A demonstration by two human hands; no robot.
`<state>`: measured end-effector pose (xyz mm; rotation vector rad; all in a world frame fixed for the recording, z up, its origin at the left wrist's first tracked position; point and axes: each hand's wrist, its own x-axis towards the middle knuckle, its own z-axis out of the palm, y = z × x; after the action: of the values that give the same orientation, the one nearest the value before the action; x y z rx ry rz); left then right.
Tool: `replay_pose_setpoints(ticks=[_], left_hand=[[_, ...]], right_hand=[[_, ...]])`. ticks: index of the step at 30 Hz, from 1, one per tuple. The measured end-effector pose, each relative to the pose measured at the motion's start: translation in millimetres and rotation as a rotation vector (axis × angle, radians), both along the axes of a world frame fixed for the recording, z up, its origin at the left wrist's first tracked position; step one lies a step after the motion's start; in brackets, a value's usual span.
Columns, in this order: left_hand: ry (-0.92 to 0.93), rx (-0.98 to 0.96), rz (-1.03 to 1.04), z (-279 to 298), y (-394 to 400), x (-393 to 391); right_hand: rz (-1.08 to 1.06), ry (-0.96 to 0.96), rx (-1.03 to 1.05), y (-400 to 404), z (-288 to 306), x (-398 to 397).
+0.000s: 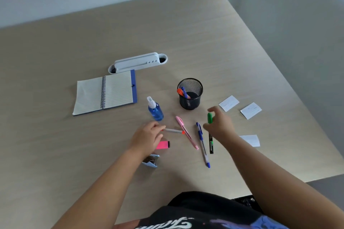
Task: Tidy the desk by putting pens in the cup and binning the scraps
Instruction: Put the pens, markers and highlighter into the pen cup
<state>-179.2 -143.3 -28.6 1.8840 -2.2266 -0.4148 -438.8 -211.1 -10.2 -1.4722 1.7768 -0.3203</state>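
from the head camera, the desk (186, 29) held three loose pens: a pink pen (186, 132), a blue pen (202, 144) and a red-tipped pen (174, 131) pinched in the left hand (147, 138). the right hand (219, 123) gripped a green marker (210, 118). the mesh cup (190, 94) held two pens. three paper scraps (229, 103) lay right of it, one partly hidden by the right arm. the desk's far half was open; its right edge ran near the scraps.
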Motion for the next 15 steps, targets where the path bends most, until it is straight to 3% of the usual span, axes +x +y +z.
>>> replay_pose_setpoints(ticks=[3, 6, 8, 12, 15], left_hand=[[-0.093, 0.115, 0.04, -7.2, -6.4, 11.3], [-0.089, 0.096, 0.105, -12.8, -5.9, 16.4], [-0.07, 0.075, 0.14, -12.9, -3.2, 16.4], [0.036, -0.041, 0.091, -2.3, 6.7, 11.9], [0.19, -0.109, -0.012, 25.6, 13.8, 0.2]], right_hand=[[-0.179, -0.246, -0.188, -19.2, 27.3, -3.7], [-0.272, -0.531, -0.396, -41.0, 65.3, 0.8], [-0.304, -0.615, -0.498, -52.4, 86.9, 7.3], [-0.191, -0.482, -0.628, -59.5, 89.1, 21.6], [-0.001, -0.306, -0.583, -51.9, 60.3, 25.2]])
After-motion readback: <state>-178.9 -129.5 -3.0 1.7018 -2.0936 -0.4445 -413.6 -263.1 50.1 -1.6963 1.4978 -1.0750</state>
